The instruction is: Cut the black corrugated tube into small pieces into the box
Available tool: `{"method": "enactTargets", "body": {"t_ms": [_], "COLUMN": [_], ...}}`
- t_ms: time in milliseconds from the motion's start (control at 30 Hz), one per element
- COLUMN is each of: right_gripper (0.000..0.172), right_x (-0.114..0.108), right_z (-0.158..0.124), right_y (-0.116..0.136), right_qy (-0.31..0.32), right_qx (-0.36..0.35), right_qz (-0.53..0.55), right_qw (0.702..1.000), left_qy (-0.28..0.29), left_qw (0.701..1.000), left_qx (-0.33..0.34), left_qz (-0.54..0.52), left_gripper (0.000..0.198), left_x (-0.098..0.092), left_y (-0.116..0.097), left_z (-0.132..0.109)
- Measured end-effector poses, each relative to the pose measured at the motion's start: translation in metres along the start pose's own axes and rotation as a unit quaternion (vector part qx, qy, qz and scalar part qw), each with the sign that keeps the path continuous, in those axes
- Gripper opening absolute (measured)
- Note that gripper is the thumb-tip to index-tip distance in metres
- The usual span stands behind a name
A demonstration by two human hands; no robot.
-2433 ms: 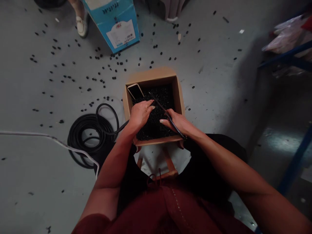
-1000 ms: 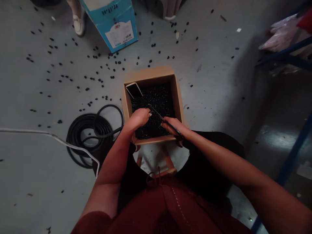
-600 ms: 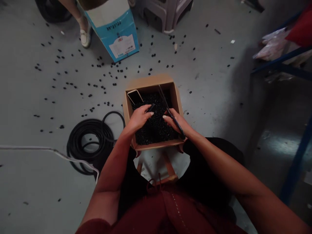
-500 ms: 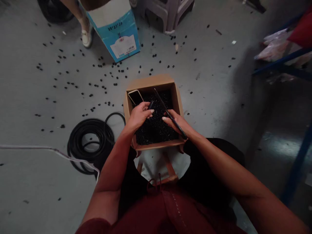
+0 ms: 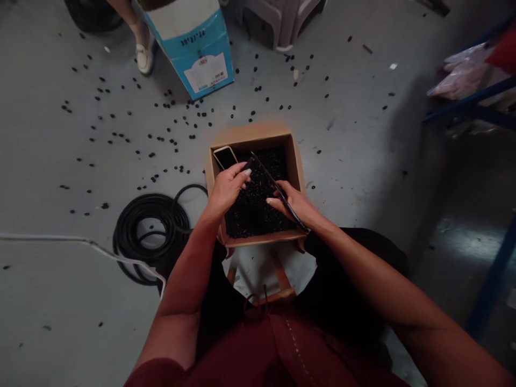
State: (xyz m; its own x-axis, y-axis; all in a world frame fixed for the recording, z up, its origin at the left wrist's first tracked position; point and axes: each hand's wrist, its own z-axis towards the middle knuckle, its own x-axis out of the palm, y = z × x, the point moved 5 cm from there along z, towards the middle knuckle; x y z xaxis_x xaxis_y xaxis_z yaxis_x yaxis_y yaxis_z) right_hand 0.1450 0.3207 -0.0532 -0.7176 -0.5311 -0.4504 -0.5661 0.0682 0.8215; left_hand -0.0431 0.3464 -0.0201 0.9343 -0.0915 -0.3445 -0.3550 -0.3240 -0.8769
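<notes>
An open cardboard box (image 5: pixel 297 167) full of small black pieces sits in front of my knees. My left hand (image 5: pixel 227 186) hovers over the box's left side, its fingers pinched on a small black piece at the tip of a thin black rod (image 5: pixel 271 182). My right hand (image 5: pixel 294 203) is closed round the lower part of that rod, which slants up and left across the box. A phone (image 5: pixel 224 157) leans in the box's far left corner.
A coil of black cable (image 5: pixel 150 235) lies on the floor to the left, with a white cord (image 5: pixel 80 243) running past it. Black pieces are scattered over the grey floor. A blue-and-white carton (image 5: pixel 193 45) and another person's foot (image 5: pixel 142 55) are at the top. Blue shelving (image 5: pixel 467 105) stands right.
The rod's tip swung from pointing at the box's far wall to meet my left hand's fingertips. My left hand shifted slightly toward the phone. The view drifted a little.
</notes>
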Motion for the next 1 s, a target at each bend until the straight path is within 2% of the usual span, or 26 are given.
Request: {"method": "enactTargets", "body": {"t_ms": [300, 700, 1000], "right_gripper": [0.057, 0.055, 0.034], "right_x": [0.001, -0.002, -0.002], "right_z": [0.001, -0.001, -0.006], "right_y": [-0.002, 0.006, 0.008], "right_qy": [-0.009, 0.008, 0.012], "right_qx": [-0.032, -0.025, 0.008], "right_qz": [-0.039, -0.001, -0.067], "right_qw": [0.999, 1.0, 0.998], "left_qy": [0.027, 0.091, 0.115], "left_qw": [1.0, 0.996, 0.993], "left_qx": [0.0, 0.011, 0.01], "left_qz": [0.007, 0.002, 0.035], "left_gripper": [0.03, 0.032, 0.032], "left_x": [0.004, 0.01, 0.014], "left_y": [-0.003, 0.0, 0.003], "left_z": [-0.001, -0.002, -0.002]}}
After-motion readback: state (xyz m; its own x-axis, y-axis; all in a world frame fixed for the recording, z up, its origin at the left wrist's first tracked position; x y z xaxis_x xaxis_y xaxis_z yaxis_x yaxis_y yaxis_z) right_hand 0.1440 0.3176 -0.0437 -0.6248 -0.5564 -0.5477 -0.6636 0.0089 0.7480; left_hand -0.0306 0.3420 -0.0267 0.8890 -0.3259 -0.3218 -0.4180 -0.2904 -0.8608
